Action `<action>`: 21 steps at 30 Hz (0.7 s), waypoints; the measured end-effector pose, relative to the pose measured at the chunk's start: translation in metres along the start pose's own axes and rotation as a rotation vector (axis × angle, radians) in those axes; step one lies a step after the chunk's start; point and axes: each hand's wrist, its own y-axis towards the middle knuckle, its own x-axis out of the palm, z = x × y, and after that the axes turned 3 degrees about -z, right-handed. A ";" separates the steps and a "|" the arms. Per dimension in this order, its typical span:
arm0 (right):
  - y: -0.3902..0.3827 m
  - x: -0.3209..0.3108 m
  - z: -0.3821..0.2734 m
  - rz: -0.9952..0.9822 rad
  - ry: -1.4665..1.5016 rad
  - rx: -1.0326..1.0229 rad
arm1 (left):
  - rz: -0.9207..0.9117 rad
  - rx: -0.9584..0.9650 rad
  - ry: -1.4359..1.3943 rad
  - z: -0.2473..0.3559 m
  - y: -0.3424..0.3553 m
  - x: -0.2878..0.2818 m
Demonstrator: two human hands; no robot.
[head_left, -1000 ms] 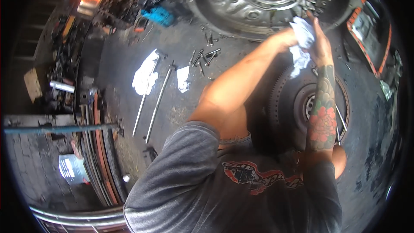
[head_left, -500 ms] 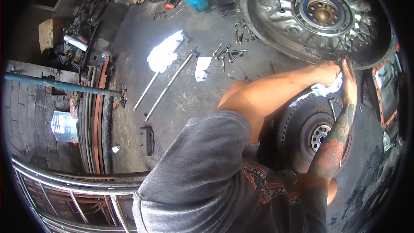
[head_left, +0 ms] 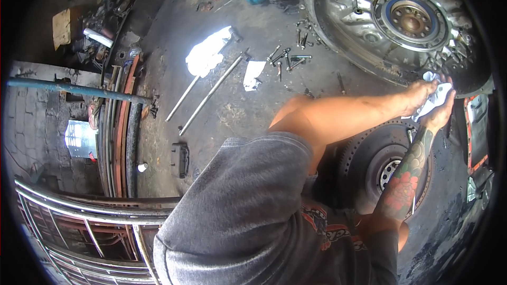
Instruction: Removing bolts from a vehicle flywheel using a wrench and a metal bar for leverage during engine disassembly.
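Both my hands are together on a crumpled white rag [head_left: 436, 100], in front of the lower rim of a big round metal housing [head_left: 338, 47]. My left hand [head_left: 418, 97] grips the rag from the left, fingers closed. Against its other side my right hand [head_left: 442, 113] presses, with the cloth between the two palms. Below them a dark flywheel [head_left: 356, 163] with a ring of holes lies flat on the floor, partly covered by my tattooed right forearm. A slim metal tool [head_left: 411, 135] rests on it.
Several bolts [head_left: 288, 58] lie scattered left of the housing. Two long metal bars [head_left: 211, 95] and white cloths [head_left: 208, 53] are further left. A red-edged metal part [head_left: 478, 132] stands at the right. Pipes [head_left: 119, 142] and a metal frame [head_left: 90, 216] line the left side.
My hands have come away from the flywheel's edge with the rag, which is now bunched between them. The view has shifted slightly.
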 end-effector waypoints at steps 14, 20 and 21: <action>-0.095 0.079 -0.050 -0.140 -0.683 0.192 | 0.628 0.197 0.291 0.035 -0.087 0.039; -0.135 0.154 -0.143 -0.369 -0.654 0.480 | 0.949 -0.140 -0.252 0.098 -0.176 0.077; -0.140 0.162 -0.162 -0.380 -0.711 0.420 | 1.006 -0.216 -0.262 0.097 -0.186 0.067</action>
